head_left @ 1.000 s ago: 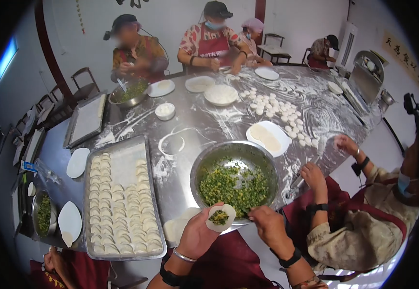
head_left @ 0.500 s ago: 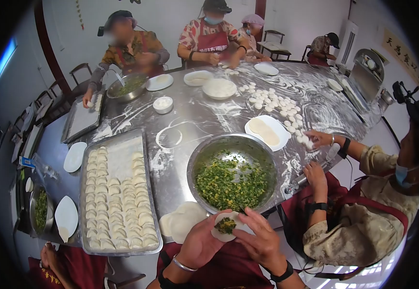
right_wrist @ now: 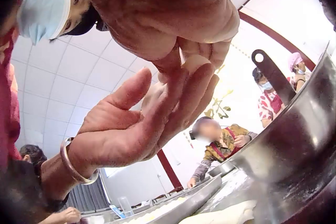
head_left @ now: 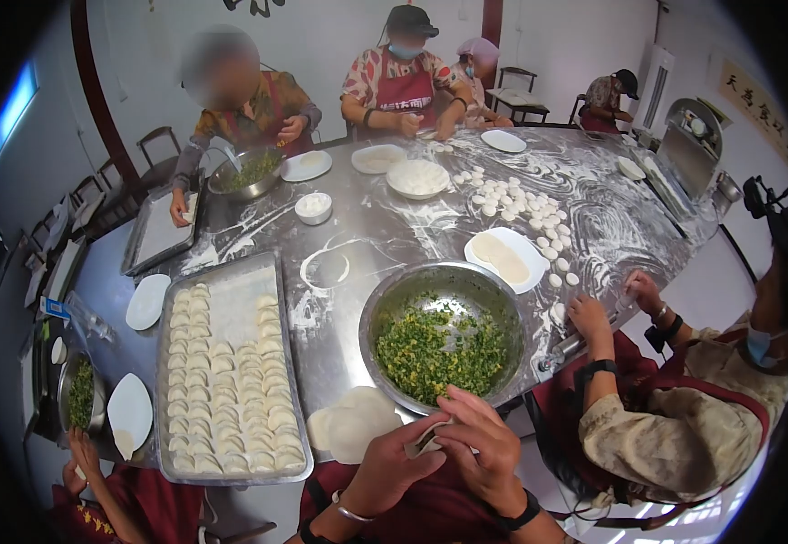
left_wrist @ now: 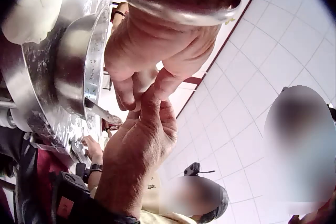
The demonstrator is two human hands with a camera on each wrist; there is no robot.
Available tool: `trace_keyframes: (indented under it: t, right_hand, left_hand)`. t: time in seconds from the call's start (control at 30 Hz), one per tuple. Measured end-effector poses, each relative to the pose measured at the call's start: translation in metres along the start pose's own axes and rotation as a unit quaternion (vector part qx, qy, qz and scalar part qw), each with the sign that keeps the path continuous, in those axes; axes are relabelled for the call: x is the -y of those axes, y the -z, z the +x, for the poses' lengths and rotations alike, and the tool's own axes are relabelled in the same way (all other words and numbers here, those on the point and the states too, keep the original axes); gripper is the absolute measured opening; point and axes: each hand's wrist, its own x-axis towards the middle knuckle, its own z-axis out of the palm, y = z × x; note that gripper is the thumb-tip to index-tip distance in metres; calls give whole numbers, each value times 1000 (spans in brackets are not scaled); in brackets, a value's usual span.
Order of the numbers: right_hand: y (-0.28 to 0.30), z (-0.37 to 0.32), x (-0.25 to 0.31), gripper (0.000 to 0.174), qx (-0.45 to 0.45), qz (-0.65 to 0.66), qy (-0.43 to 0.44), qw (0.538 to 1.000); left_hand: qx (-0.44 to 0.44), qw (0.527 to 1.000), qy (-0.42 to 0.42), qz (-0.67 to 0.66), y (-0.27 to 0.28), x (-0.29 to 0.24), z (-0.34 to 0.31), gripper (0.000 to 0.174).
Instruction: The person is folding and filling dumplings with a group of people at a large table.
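Observation:
Both hands meet at the near side of a steel bowl of chopped green filling (head_left: pixel 439 349). Between them a round wrapper (head_left: pixel 428 441) is folded partway over its filling. The left hand (head_left: pixel 394 471) holds the wrapper's left side, and the right hand (head_left: pixel 484 444) pinches its edge from the right. Fingers hide most of the wrapper in both wrist views, where the left hand (left_wrist: pixel 163 45) and the right hand (right_wrist: pixel 163 14) touch at their fingertips. A pile of flat wrappers (head_left: pixel 355 426) lies beside the bowl, left of the hands.
A tray (head_left: pixel 301 399) with rows of folded dumplings stands at the left. Beyond the bowl are a white plate with wrappers (head_left: pixel 531 263), small dough pieces (head_left: pixel 521 201) and a flour bowl (head_left: pixel 417 179). Other people work round the table, one close at the right (head_left: pixel 675 417).
The right hand has come from the bowl's edge to the wrapper, which both hands now hold. The wrapper was open and flat and is now folded up around its filling.

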Motion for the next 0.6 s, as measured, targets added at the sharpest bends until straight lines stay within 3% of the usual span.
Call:
trace_keyframes:
  t: [0.13,0.17,0.27,0.3,0.33,0.4,0.5,0.6]
  right_hand:
    - [-5,1,-5,22,11,12,2,1000]
    - [-5,1,-6,26,20,13,6,1000]
    - [18,23,18,39,31,90,-126,987]
    - [33,28,19,60,51,163,-146,974]
    - [45,44,34,72,25,314,-125,941]
    - [68,66,53,71,10,438,-41,898]
    - [95,91,67,69,11,485,65,872]
    - [104,101,72,66,13,487,102,867]
  left_hand:
    - [-27,997,-24,64,2,9,1,46]
    - [-27,999,-22,11,0,9,0,45]
    - [-35,995,-6,-95,-1,4,0,40]
    - [-41,994,7,-97,-1,-1,-3,39]
    - [-46,994,24,-100,-1,-4,-4,39]
    - [-34,992,2,-125,-2,3,-5,39]
    - [-25,988,-15,-150,-2,5,-6,47]
    - [-16,984,-4,-176,0,7,-7,49]
